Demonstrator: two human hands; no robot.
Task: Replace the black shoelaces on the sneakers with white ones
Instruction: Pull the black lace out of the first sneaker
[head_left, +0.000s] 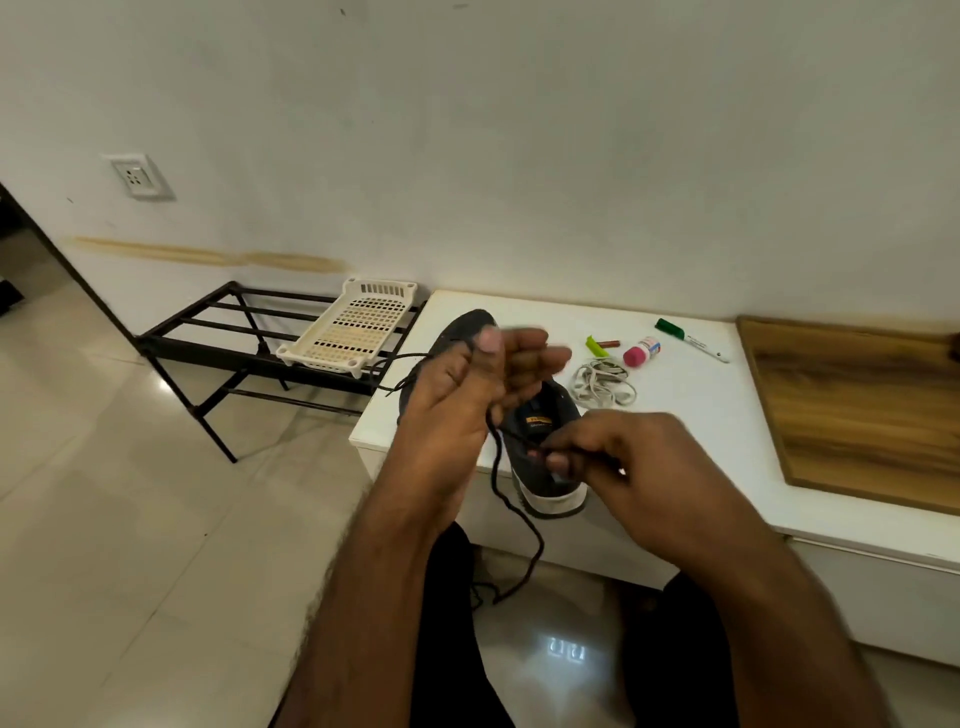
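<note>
A dark grey sneaker (540, 431) with a white heel sole lies on the white table (675, 415), heel toward me. My left hand (467, 395) is raised over its front and grips the black shoelace (511, 499), which hangs past the table edge toward the floor. Another stretch of the lace runs left from that hand. My right hand (634, 467) pinches the lace near the sneaker's tongue. A bundle of white shoelaces (602, 384) lies on the table behind the sneaker.
A green marker (691, 340), a small pink-capped bottle (641, 351) and a green-and-brown item (602, 344) lie near the back. A wooden board (857, 410) is at the right. A white plastic basket (353, 327) sits on a black metal rack (234, 332) at the left.
</note>
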